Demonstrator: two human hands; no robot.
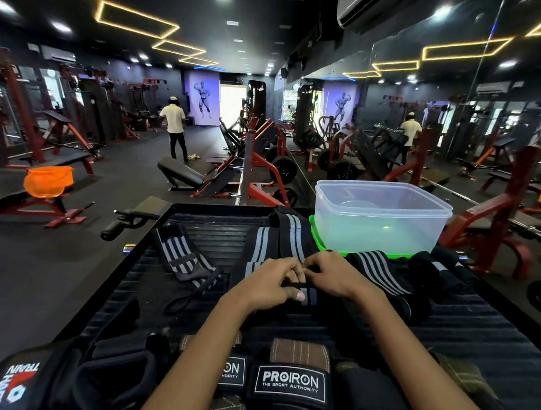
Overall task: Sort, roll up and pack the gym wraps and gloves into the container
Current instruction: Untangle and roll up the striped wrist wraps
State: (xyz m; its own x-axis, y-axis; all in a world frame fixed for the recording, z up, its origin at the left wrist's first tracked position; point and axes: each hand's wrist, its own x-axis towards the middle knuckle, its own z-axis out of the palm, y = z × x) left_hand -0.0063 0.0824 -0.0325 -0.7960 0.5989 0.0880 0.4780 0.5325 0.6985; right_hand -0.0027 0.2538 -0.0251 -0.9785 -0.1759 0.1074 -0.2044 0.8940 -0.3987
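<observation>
While both hands meet at the middle of the black ribbed platform [474,331], one striped wrap [280,239] is under work: the left hand [270,282] and right hand [334,274] are curled over its near end, fingers pinching, thumbs underneath, apparently starting a tight roll; its tail runs off toward 12 o'clock. Forearms reach in from 6 o'clock, wrists low. Clear container [380,216], empty as far as I can tell, on a green lid [319,238] at 1 o'clock, within easy reach for packing. Second wrap [180,253], loose, 10 o'clock. Third wrap [381,274], 3 o'clock, beside dark rolled bundles [440,268]. Gloves [289,382], unsorted, 6 o'clock.
</observation>
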